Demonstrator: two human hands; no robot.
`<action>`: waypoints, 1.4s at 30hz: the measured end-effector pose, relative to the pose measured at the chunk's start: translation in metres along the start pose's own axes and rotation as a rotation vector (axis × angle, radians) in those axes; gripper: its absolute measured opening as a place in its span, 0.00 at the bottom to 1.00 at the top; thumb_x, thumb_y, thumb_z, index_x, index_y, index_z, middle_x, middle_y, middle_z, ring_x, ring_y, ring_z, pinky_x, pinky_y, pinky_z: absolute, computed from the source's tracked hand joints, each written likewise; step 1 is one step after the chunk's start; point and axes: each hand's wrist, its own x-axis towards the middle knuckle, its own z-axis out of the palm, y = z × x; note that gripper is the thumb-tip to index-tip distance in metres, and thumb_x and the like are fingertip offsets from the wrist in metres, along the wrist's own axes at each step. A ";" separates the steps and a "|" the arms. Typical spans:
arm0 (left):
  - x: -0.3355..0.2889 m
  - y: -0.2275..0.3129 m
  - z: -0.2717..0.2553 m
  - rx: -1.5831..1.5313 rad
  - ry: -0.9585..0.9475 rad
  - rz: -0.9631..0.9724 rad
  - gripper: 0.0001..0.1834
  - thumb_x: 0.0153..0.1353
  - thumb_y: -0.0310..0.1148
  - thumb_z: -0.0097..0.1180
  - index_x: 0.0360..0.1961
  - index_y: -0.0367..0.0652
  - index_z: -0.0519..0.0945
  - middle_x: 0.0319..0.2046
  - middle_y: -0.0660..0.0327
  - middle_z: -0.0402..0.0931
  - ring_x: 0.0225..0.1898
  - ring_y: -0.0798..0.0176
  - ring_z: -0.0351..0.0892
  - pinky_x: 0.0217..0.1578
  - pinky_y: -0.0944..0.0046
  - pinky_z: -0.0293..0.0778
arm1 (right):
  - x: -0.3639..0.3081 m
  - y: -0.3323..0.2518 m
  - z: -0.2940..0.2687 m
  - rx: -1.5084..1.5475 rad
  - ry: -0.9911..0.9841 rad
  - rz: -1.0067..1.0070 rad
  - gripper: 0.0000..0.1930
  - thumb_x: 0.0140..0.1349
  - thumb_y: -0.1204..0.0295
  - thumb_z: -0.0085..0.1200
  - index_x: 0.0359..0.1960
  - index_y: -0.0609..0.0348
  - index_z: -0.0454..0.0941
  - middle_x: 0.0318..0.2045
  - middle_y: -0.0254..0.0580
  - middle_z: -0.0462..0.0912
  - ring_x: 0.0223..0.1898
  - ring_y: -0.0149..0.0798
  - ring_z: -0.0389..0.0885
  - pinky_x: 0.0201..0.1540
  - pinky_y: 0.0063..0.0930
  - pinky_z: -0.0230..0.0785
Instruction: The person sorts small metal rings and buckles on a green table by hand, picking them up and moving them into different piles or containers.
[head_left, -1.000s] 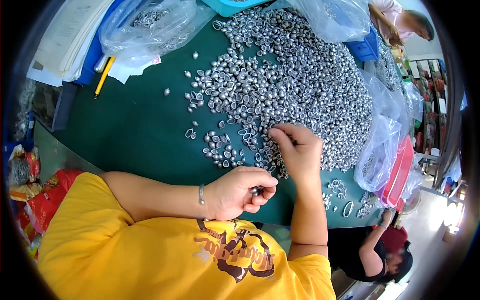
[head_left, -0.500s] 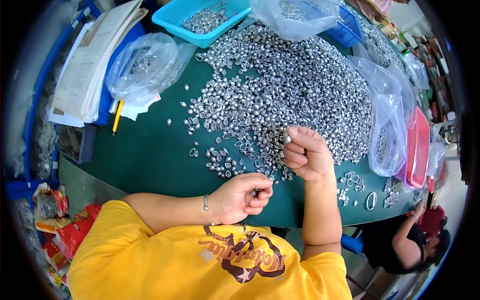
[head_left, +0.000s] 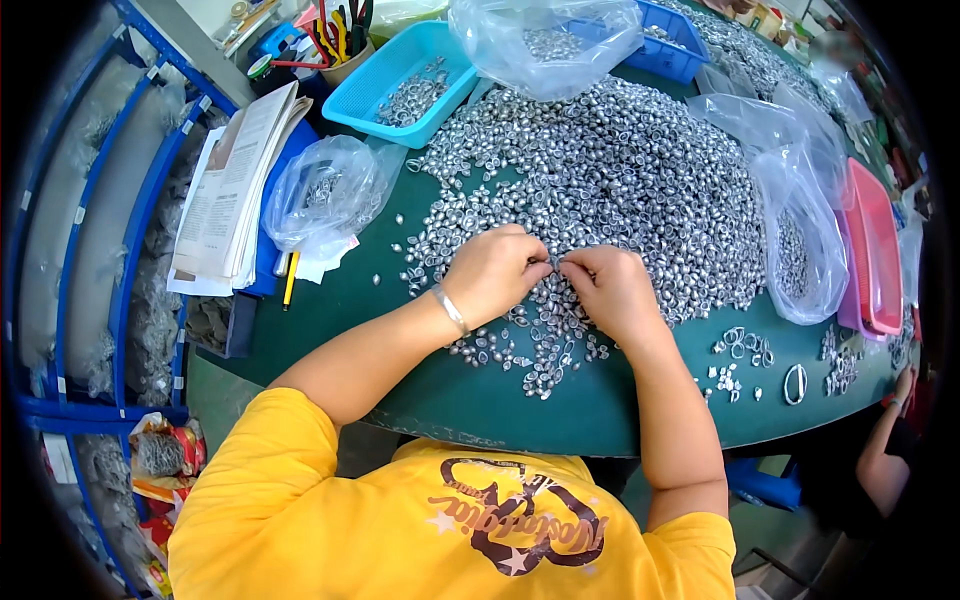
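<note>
Both my hands are over the near edge of a big heap of small silver metal pieces (head_left: 640, 170), many of them oval with hollow backs, on a green table. My left hand (head_left: 490, 275), with a silver bangle (head_left: 451, 311) at its wrist, is closed in a pinch. Facing it across a narrow gap, my right hand (head_left: 617, 290) pinches too, thumb and forefinger together. Anything between the fingertips is too small and hidden to make out. Loose silver pieces (head_left: 545, 378) lie scattered on the table below my hands.
At the back stand a turquoise basket (head_left: 345, 112) and a blue basket (head_left: 690, 62). Papers (head_left: 225, 215), a bagged lot (head_left: 330, 200) and a yellow pencil (head_left: 291, 280) lie left. Rightward are a clear bag (head_left: 800, 240), a pink basket (head_left: 872, 250), a metal ring (head_left: 795, 385) and another person's arm (head_left: 885, 450).
My left hand has gone forward from the table's near edge to the heap. My right hand, earlier raised with a silver piece, now faces it, fingers lowered. The view has shifted, showing more shelving left.
</note>
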 end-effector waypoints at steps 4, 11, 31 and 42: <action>0.003 -0.002 0.007 -0.009 -0.004 -0.017 0.05 0.46 0.28 0.61 0.26 0.42 0.79 0.24 0.57 0.74 0.26 0.57 0.75 0.26 0.62 0.70 | -0.001 0.004 0.008 -0.117 0.020 -0.053 0.06 0.52 0.69 0.54 0.26 0.57 0.80 0.25 0.45 0.79 0.28 0.49 0.78 0.31 0.40 0.71; -0.021 0.004 -0.017 -1.535 -0.120 -0.710 0.05 0.57 0.23 0.51 0.35 0.40 0.73 0.25 0.63 0.71 0.22 0.74 0.63 0.19 0.77 0.58 | -0.001 0.005 0.010 -0.113 0.075 -0.090 0.06 0.52 0.70 0.54 0.29 0.55 0.80 0.26 0.44 0.79 0.28 0.48 0.78 0.30 0.39 0.71; -0.045 0.003 -0.015 -1.935 -0.039 -0.772 0.06 0.58 0.23 0.50 0.37 0.35 0.74 0.35 0.56 0.75 0.34 0.68 0.76 0.36 0.73 0.74 | 0.002 0.005 -0.012 1.815 -0.419 0.633 0.04 0.56 0.74 0.46 0.26 0.62 0.70 0.14 0.33 0.66 0.12 0.24 0.59 0.10 0.15 0.46; -0.046 0.003 -0.013 -1.822 0.036 -0.834 0.10 0.59 0.23 0.48 0.42 0.33 0.74 0.37 0.57 0.76 0.39 0.66 0.76 0.40 0.72 0.74 | -0.005 -0.008 0.009 -0.186 -0.026 -0.118 0.05 0.52 0.73 0.53 0.29 0.56 0.79 0.24 0.44 0.78 0.27 0.48 0.77 0.31 0.37 0.70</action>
